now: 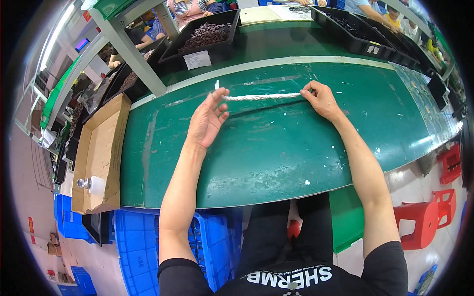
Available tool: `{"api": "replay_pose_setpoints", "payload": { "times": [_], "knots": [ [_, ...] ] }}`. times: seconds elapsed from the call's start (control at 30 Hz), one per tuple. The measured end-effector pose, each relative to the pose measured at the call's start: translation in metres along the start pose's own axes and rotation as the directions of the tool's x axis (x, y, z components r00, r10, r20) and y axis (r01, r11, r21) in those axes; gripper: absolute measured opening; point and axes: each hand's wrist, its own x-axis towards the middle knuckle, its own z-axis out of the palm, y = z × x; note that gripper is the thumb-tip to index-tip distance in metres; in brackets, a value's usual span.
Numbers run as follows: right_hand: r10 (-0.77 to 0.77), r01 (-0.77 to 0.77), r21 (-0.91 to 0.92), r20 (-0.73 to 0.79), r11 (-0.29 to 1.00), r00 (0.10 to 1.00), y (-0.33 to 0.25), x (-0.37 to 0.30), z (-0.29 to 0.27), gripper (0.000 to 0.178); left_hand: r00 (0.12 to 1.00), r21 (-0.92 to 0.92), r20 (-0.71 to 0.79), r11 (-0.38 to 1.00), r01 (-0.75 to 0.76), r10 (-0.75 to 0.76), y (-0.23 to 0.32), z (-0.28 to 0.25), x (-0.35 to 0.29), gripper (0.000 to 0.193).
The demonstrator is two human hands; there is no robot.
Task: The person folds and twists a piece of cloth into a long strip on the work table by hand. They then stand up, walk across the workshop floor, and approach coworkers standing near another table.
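Observation:
A twisted white strip (261, 97), like rolled paper or cloth, is stretched almost level between my two hands above the green tabletop (266, 148). At its left end, my left hand (210, 116) holds it at the fingers, palm turned inward and the lower fingers loosely curled. A short white tip sticks up past those fingers. My right hand (322, 101) pinches the opposite end between thumb and fingertips, back of the hand up. Below the strip, its shadow falls on the table. I cannot make out the strip's exact material.
An open cardboard box (106, 148) stands at the left table edge, a white roll-like object (97, 185) in its near end. Black trays (207, 37) of small dark parts line the far side, where other people sit. Blue crates (136, 246) and red stools (419, 219) are below.

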Motion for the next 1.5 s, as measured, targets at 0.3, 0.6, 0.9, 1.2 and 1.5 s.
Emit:
{"api": "replay_pose_setpoints", "payload": {
  "times": [0.3, 0.6, 0.9, 1.2, 1.5],
  "knots": [
    [-0.142, 0.147, 0.041, -0.114, 0.988, 0.983, 0.013, 0.005, 0.002, 0.015, 0.959, 0.954, -0.007, 0.288, -0.078, 0.284, -0.022, -0.015, 0.009, 0.029],
    [-0.059, 0.069, 0.065, -0.148, 0.995, 0.987, 0.010, -0.003, -0.003, 0.016, 0.949, 0.986, -0.016, 0.161, -0.037, 0.314, -0.020, -0.004, 0.001, 0.019],
    [-0.018, 0.029, 0.047, -0.224, 0.998, 0.974, 0.011, -0.003, -0.006, 0.017, 0.947, 0.953, -0.041, 0.298, -0.059, 0.318, -0.019, -0.007, -0.002, 0.020],
    [-0.100, 0.105, 0.011, -0.227, 0.994, 0.969, 0.011, 0.005, 0.004, 0.016, 0.985, 0.262, -0.131, 0.962, -0.071, 0.108, -0.003, -0.003, 0.004, 0.019],
    [-0.178, 0.175, -0.029, -0.140, 0.984, 0.974, 0.026, 0.003, 0.014, 0.018, 0.989, -0.160, 0.110, 0.984, -0.078, 0.096, -0.011, -0.027, 0.005, 0.015]
  ]
}}
